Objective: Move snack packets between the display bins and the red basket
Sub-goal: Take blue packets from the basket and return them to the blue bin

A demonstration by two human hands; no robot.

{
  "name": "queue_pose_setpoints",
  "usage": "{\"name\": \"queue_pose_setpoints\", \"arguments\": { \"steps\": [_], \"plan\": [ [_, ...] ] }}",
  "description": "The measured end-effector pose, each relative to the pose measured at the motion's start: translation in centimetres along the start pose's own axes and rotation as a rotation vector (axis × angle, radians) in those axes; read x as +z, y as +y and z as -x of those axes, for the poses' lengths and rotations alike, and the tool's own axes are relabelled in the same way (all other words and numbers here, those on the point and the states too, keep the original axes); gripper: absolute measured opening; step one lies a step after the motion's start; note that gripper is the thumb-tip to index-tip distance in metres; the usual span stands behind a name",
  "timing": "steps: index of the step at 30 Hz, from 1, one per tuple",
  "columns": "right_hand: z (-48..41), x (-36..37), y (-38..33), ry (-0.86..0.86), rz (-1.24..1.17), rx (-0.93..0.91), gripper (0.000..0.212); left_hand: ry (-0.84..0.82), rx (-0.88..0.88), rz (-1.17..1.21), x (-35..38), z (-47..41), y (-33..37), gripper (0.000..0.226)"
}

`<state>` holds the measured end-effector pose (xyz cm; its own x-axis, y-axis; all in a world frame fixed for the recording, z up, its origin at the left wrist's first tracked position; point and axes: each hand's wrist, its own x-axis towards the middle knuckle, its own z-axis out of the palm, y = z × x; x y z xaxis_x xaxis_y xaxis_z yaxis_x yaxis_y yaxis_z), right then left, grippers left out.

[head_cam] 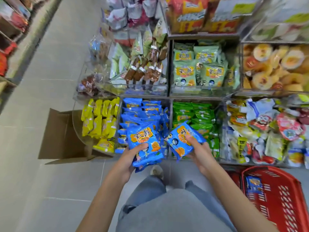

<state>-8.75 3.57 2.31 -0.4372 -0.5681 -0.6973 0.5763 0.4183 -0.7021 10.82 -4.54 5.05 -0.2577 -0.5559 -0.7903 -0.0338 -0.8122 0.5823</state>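
Jeans [167,206] fill the bottom of the view, with one pale shoe [156,171] on the grey tiled floor [41,181] beyond them. Both bare forearms reach forward to the display. The left hand [129,159] grips a stack of blue packets [144,143] — thumb across the front, fingers curled beneath — just in front of the blue bin [142,113], which is packed with more of the same. The right hand [200,153] grasps a second blue bundle [182,139], tilted, with the thumb pressed on top. It is held in front of the divider between the blue bin and the green bin [194,114]. The two handfuls are near each other but apart.

The red basket [284,206] stands on the floor at lower right, beside the person's right leg. One lone blue packet [254,183] lies inside it, against its left wall.

Left of the blue bin, yellow packets [100,118] stand in a curved clear bin, and an open cardboard box [61,136] sits on the floor beside it. Right of the green bin is a jumble of mixed packets [267,131]. On the tier above are brown stick snacks [145,71], pale green packets [200,67] and round pastries [274,64].
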Motion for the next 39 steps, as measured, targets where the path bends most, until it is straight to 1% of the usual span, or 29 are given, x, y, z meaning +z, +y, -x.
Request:
{"name": "queue_pose_setpoints", "arguments": {
  "steps": [1, 3, 7, 8, 10, 12, 15, 17, 21, 23, 24, 27, 29, 33, 36, 37, 39],
  "plan": [
    [-0.9, 1.1, -0.1, 0.061, 0.035, -0.006, 0.003, 0.005, -0.002, -0.001, -0.4, -0.6, 0.9, 0.049],
    [-2.8, 3.1, -0.4, 0.167, 0.104, -0.018, 0.010, 0.021, -0.009, -0.002, -1.3, -1.9, 2.3, 0.049],
    [-6.7, 6.1, -1.4, 0.388, 0.327, -0.082, 0.019, 0.043, -0.028, -0.002, -2.0, -3.6, 4.2, 0.066],
    [-7.7, 6.8, -1.7, 0.419, 0.387, -0.107, 0.022, 0.049, -0.031, -0.002, -2.0, -4.0, 4.5, 0.066],
    [-9.5, 7.9, -2.3, 0.466, 0.475, -0.152, 0.029, 0.056, -0.036, -0.001, -1.7, -4.8, 4.8, 0.056],
    [-11.1, 8.8, -2.6, 0.490, 0.553, -0.177, 0.029, 0.064, -0.051, 0.002, -1.4, -5.3, 4.9, 0.053],
    [-12.7, 10.0, -2.6, 0.505, 0.667, -0.203, 0.029, 0.076, -0.063, 0.027, -0.8, -5.8, 5.1, 0.056],
    [-13.6, 10.9, -2.3, 0.482, 0.713, -0.222, 0.029, 0.081, -0.052, 0.041, -0.7, -6.0, 4.9, 0.060],
    [-15.1, 12.6, -1.6, 0.490, 0.719, -0.225, 0.029, 0.048, -0.042, 0.058, -0.8, -6.6, 5.2, 0.053],
    [-15.6, 13.3, -1.0, 0.466, 0.724, -0.183, 0.028, 0.043, -0.059, 0.041, -1.0, -6.9, 5.6, 0.053],
    [-15.9, 13.6, -0.6, 0.423, 0.764, -0.148, 0.032, 0.041, -0.065, 0.037, -1.2, -7.1, 5.8, 0.052],
    [-17.0, 14.1, 0.5, 0.286, 0.888, -0.051, 0.051, 0.028, -0.102, 0.000, -2.1, -8.1, 6.8, 0.050],
    [-17.7, 14.3, 0.9, 0.272, 0.928, -0.008, 0.054, 0.011, -0.118, -0.045, -2.8, -8.7, 7.6, 0.054],
    [-18.2, 14.6, 0.6, 0.295, 1.006, 0.036, 0.053, -0.031, -0.101, -0.092, -4.1, -10.3, 9.1, 0.049],
    [-17.2, 14.6, -0.1, 0.298, 0.987, 0.008, 0.055, -0.038, -0.115, -0.107, -4.6, -11.1, 10.0, 0.043],
    [-16.6, 14.5, -0.5, 0.305, 0.979, -0.023, 0.055, -0.049, -0.121, -0.108, -4.7, -11.4, 10.3, 0.042],
    [-14.7, 14.3, -1.3, 0.320, 0.960, -0.147, 0.053, -0.083, -0.122, -0.113, -4.6, -11.6, 10.6, 0.045]
  ]
}}
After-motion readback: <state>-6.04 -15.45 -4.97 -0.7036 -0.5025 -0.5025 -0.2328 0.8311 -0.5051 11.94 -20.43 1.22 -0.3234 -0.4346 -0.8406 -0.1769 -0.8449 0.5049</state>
